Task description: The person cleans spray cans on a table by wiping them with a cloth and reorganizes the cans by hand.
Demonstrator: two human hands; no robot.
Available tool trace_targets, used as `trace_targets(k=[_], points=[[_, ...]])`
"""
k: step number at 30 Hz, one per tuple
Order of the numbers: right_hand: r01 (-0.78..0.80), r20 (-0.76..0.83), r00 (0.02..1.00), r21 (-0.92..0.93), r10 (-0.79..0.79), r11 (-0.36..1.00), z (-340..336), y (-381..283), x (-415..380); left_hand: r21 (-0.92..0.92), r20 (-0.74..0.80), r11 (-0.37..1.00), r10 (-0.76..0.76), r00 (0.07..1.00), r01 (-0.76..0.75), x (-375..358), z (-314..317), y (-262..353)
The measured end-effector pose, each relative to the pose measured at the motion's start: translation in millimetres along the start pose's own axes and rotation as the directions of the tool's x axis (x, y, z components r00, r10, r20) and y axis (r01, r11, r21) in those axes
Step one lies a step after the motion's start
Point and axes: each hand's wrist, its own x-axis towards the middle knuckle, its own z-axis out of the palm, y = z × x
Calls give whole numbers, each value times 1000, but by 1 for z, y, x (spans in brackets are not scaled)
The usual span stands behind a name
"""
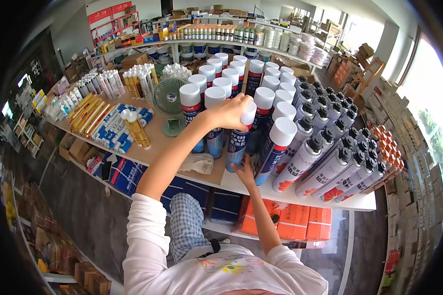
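My left hand (230,113) is wrapped round the top of a blue can with a white cap (237,147), just under the cap. Low on the same can, near its base, my right hand (244,170) touches its side with the fingers apart. The can stands upright at the front edge of the table (226,182). Behind and beside it are rows of similar white-capped cans (189,101). On the right stand several silver-white cans with black tops (300,164). A crumpled white cloth (198,163) lies to the left of the held can.
A green fan (172,97) stands left of the cans. Further left are white and gold tubes (88,115) and blue-and-white tubes (118,129). Orange boxes (294,221) and dark blue boxes (225,207) sit under the table. Shelves with goods (202,39) curve behind.
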Motion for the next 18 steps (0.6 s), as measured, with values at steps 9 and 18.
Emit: trace_targets(k=[9,18], points=[[-6,-123,992,-47,0,999,11,-18,-6,-66,-129,994,-95,987,87,7,7,1],[62,-334,931,-247,-145,967,26,9,-11,2,-259,987,-156,953,162,19,2,1]])
